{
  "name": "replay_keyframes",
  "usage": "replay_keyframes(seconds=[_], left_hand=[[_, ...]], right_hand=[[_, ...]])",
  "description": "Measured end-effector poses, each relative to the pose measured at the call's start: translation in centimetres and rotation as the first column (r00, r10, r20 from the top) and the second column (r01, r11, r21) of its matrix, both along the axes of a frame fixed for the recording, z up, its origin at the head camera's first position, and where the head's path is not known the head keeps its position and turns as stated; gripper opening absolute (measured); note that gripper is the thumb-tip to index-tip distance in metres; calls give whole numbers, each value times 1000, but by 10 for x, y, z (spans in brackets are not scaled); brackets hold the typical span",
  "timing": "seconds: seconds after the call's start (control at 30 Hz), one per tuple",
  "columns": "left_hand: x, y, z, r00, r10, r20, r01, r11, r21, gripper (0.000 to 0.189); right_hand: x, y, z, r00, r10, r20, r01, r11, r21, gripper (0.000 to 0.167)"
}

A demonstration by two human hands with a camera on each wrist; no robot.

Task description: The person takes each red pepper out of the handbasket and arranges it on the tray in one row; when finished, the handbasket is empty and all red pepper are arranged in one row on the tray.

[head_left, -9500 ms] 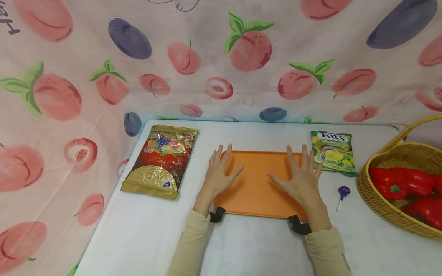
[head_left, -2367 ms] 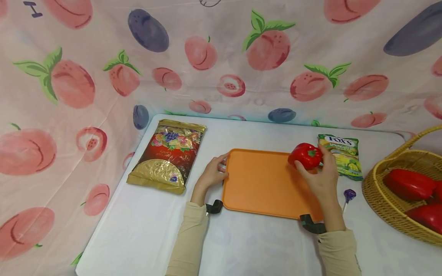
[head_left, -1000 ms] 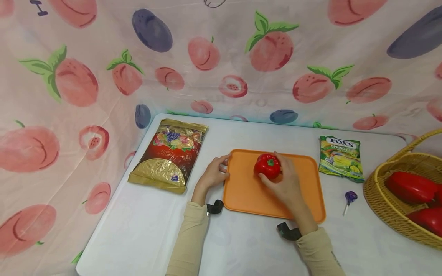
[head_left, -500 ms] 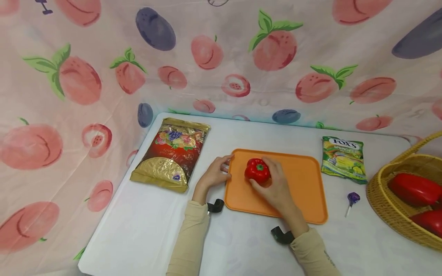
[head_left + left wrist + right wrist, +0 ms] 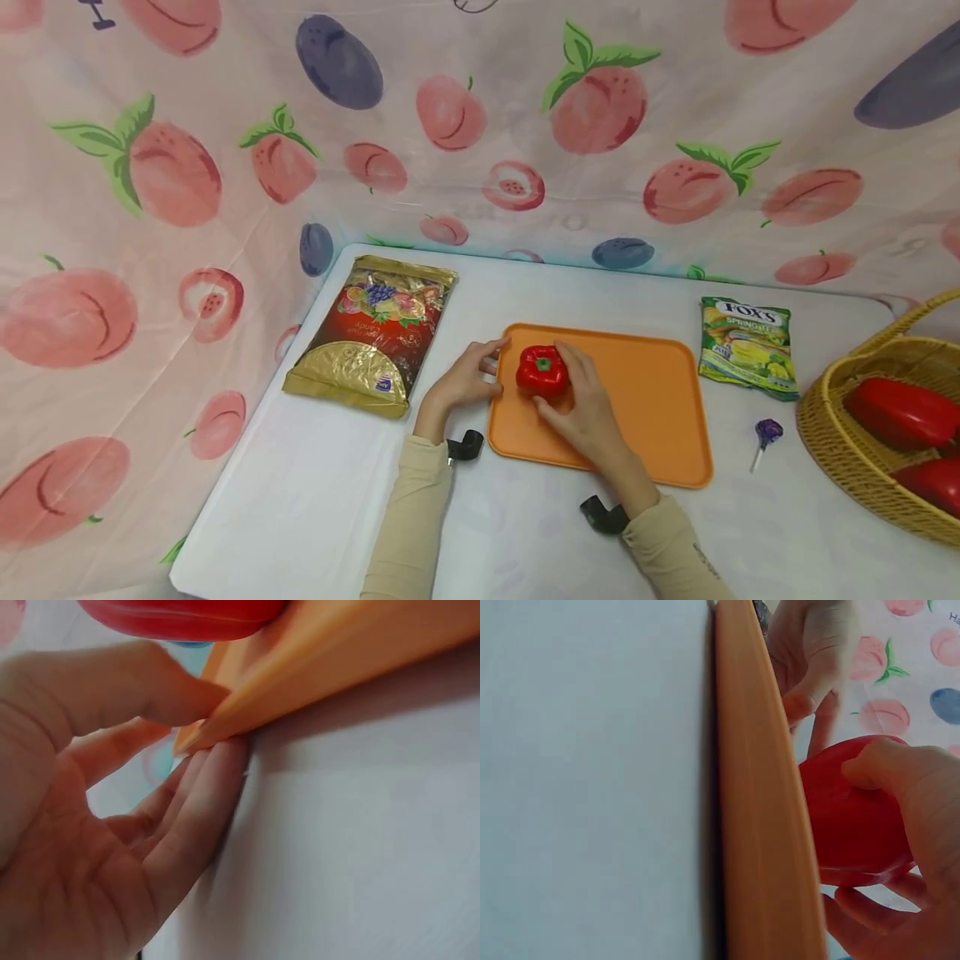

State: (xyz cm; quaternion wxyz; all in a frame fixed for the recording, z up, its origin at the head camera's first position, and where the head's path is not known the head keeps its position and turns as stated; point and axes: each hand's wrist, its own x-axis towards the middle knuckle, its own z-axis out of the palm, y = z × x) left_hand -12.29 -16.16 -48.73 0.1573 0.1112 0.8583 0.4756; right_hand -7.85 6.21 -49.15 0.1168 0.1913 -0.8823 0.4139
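Note:
A red bell pepper (image 5: 542, 372) with a green stem is at the left side of the orange tray (image 5: 645, 408). My right hand (image 5: 585, 417) holds it from the right; in the right wrist view the thumb lies on the pepper (image 5: 855, 817) and fingers curl below it. At the tray's left edge my left hand (image 5: 463, 385) pinches the rim. The left wrist view shows that thumb on top of the rim (image 5: 300, 682) and the fingertips (image 5: 225, 754) against its underside.
A red and gold candy bag (image 5: 371, 333) lies left of the tray. To the right are a green Fox's candy bag (image 5: 748, 346), a purple lollipop (image 5: 768, 432) and a wicker basket (image 5: 832, 417) holding red peppers (image 5: 900, 412). Fruit-printed cloth (image 5: 450, 192) hangs behind the white table (image 5: 300, 500).
My right hand has carried the bell pepper from the tray's right side leftward across it. My left hand, earlier raised and spread above the tray, has taken hold of its left edge.

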Motion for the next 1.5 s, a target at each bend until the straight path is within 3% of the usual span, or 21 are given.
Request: replay_keyframes(seconds=[0.13,0.77,1.07,1.27,1.5], left_hand=[[0,1,3,999,-32,16,32,999,-3,80],[-2,15,7,998,-55,29,55,998,17,80],[0,1,4,1000,-18,23,18,1000,9,82],[2,-3,0,999,-26,27,25,1000,18,81],[4,-4,2,999,-31,28,30,999,35,81]], right_hand=[[0,-1,0,1000,-2,-16,2,1000,12,92],[5,8,3,999,28,39,-30,998,48,93],[1,7,8,995,79,54,-84,993,85,103],[-1,35,19,992,79,100,-86,994,64,99],[-12,86,35,1000,13,5,-13,998,-54,87]])
